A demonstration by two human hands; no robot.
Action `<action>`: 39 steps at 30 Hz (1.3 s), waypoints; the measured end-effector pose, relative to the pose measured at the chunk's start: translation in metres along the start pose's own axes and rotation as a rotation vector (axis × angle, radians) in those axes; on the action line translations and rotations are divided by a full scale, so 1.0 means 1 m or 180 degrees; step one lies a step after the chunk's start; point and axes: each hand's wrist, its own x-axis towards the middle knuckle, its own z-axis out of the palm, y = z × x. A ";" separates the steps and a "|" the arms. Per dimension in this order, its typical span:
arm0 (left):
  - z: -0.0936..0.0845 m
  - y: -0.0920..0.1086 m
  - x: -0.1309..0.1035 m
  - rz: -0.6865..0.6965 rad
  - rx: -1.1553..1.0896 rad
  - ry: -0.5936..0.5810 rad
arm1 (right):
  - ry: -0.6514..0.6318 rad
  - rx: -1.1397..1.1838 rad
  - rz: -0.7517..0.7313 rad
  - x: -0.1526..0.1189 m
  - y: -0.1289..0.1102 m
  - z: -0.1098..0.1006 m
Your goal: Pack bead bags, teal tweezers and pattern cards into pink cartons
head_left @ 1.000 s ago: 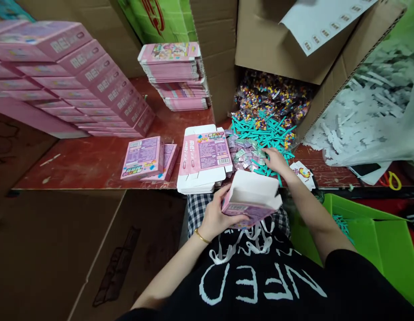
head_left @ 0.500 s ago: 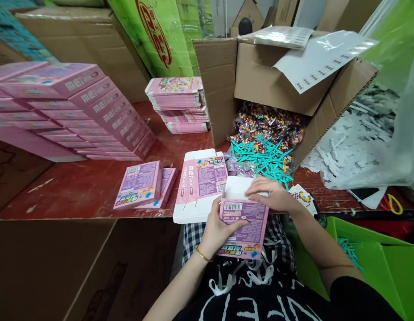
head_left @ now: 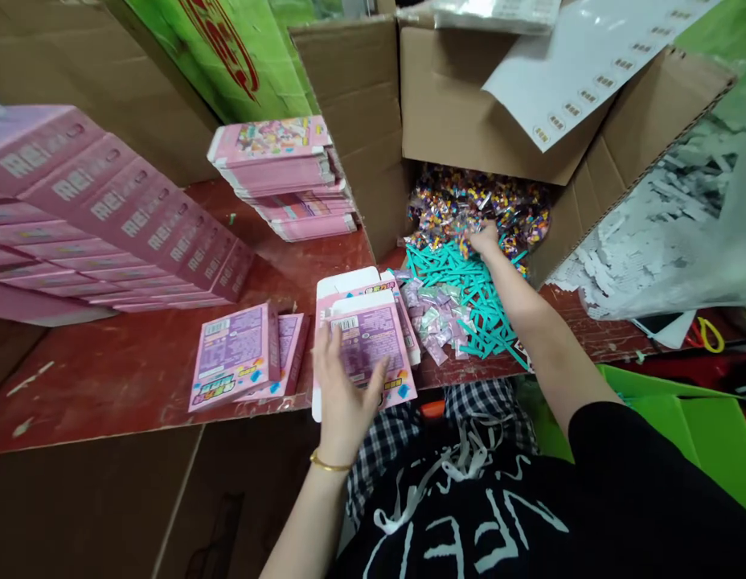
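My left hand [head_left: 342, 394] spreads its fingers, thumb apart, over one pink box [head_left: 371, 342] near the table edge [head_left: 132, 430], its long axis running near to far. My right hand [head_left: 485, 239] is at the bead bags [head_left: 436, 193], far and right of the box, well nearer them than my left; I cannot tell whether its fingers grip. Nearer lie teal sticks [head_left: 487, 301] and small sachets [head_left: 430, 310], too many to count. Left sit two other boxes [head_left: 240, 354], overlapping.
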 end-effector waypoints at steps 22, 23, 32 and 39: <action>0.128 0.044 -0.066 -0.3012 -0.3312 -0.2555 | -0.0402 -0.1322 0.0218 -0.102 0.248 -0.158; 0.129 0.041 -0.066 -0.3034 -0.3267 -0.2452 | -0.0397 -0.1288 0.0200 -0.102 0.249 -0.160; 0.134 0.041 -0.061 -0.2839 -0.2904 -0.2504 | -0.0631 -0.1103 -0.0138 -0.104 0.249 -0.179; 0.134 0.039 -0.064 -0.2786 -0.2800 -0.2516 | 0.0098 -0.0306 -0.0327 -0.118 0.255 -0.182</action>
